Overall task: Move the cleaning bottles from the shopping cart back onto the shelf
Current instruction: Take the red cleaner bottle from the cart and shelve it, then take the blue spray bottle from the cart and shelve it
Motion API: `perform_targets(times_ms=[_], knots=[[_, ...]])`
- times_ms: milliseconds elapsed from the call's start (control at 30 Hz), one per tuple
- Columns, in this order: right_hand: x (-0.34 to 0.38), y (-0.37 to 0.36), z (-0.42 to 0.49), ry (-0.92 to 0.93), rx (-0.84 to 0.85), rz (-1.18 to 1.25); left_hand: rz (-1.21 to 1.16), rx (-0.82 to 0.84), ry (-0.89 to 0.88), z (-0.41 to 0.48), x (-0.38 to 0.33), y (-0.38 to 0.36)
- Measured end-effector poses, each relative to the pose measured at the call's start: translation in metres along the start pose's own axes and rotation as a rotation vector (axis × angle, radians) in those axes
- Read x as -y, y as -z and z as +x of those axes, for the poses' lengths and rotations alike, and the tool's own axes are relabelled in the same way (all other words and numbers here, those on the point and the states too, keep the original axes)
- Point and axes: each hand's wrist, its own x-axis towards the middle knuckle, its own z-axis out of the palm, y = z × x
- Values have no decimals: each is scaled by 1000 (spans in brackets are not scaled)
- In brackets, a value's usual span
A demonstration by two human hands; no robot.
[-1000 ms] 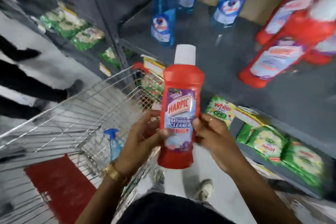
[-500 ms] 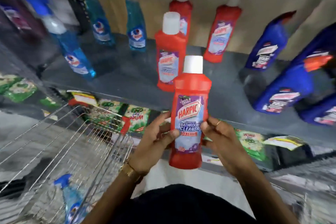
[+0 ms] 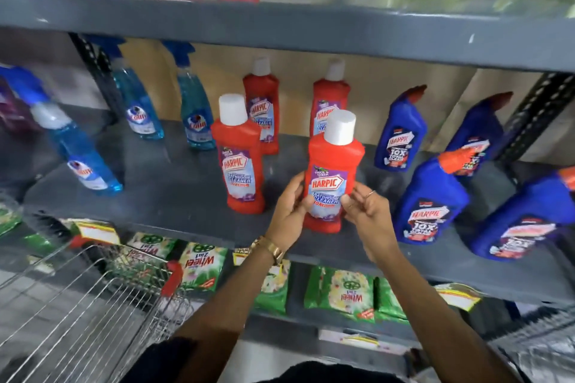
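I hold a red Harpic bathroom cleaner bottle (image 3: pixel 333 171) with a white cap upright, its base at or just above the front of the grey middle shelf (image 3: pixel 174 183). My left hand (image 3: pixel 289 211) grips its left side and my right hand (image 3: pixel 367 214) its right side. Another red Harpic bottle (image 3: pixel 239 158) stands just to its left, and two more (image 3: pixel 263 109) stand behind. The wire shopping cart (image 3: pixel 93 305) is at the lower left; its contents are out of view.
Blue spray bottles (image 3: pixel 140 109) stand on the shelf's left, blue Harpic toilet cleaner bottles (image 3: pixel 432 202) on its right. Green detergent packets (image 3: pixel 342 295) fill the shelf below. An upper shelf (image 3: pixel 280 25) overhangs with more bottles. A black upright (image 3: pixel 535 115) stands at right.
The view has swung up from the cart to the shelf. Both hands have carried the red bottle forward and up, from in front of the shelf edge to over the shelf beside another red bottle.
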Motion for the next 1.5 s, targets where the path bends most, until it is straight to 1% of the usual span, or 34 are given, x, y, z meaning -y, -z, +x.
perform_targets(times_ms=[167, 267, 333, 400, 467, 533, 600, 667, 767, 833, 933, 1033, 1067, 1100, 1133, 1167, 1200, 1233, 1300, 1367, 1400, 1500], knots=[[-5, -1, 15, 59, -99, -56, 93, -133, 21, 31, 24, -4], [-15, -6, 14, 87, -173, -140, 170, -234, 19, 26, 30, -2], [-24, -9, 7, 60, -209, -169, 166, -235, 34, 12, 36, 3], [-33, -15, -6, 5, -251, -148, 144, -217, 40, -7, 40, 12], [-40, -24, -26, -56, -343, -102, 126, -207, 60, -31, 40, 28], [-43, -39, -50, -81, -396, -150, 115, -205, 86, -58, 36, 47], [-49, -63, -73, -85, -308, -216, 103, -284, 109, -88, 31, 74], [-55, -93, -91, -82, -162, -269, 98, -410, 98, -118, 24, 104], [-69, -156, -106, -116, 103, -334, 162, -569, 90, -166, 22, 162], [-81, -199, -110, -140, 294, -389, 140, -705, 147, -202, 28, 200], [-109, -274, -123, -186, 529, -436, 152, -950, 347, -269, 58, 260], [-143, -348, -143, -235, 753, -529, 316, -1154, 626, -344, 100, 314], [-155, -369, -151, -251, 833, -590, 348, -1205, 721, -367, 114, 329], [-167, -385, -159, -246, 897, -700, 368, -1248, 816, -387, 129, 342], [-177, -397, -165, -199, 941, -859, 382, -1283, 909, -405, 145, 354], [-187, -403, -169, -140, 958, -1034, 396, -1289, 1002, -419, 163, 363], [-193, -403, -169, -103, 955, -1166, 410, -1252, 1090, -429, 178, 369], [-194, -401, -167, -71, 945, -1240, 431, -1161, 1168, -433, 191, 373], [-202, -401, -166, -17, 944, -1335, 450, -967, 1311, -441, 220, 382], [-198, -400, -163, 19, 946, -1366, 432, -882, 1389, -442, 239, 380], [-197, -402, -164, 27, 928, -1367, 398, -889, 1427, -443, 247, 381], [-196, -402, -167, 83, 885, -1348, 309, -967, 1416, -448, 260, 386]])
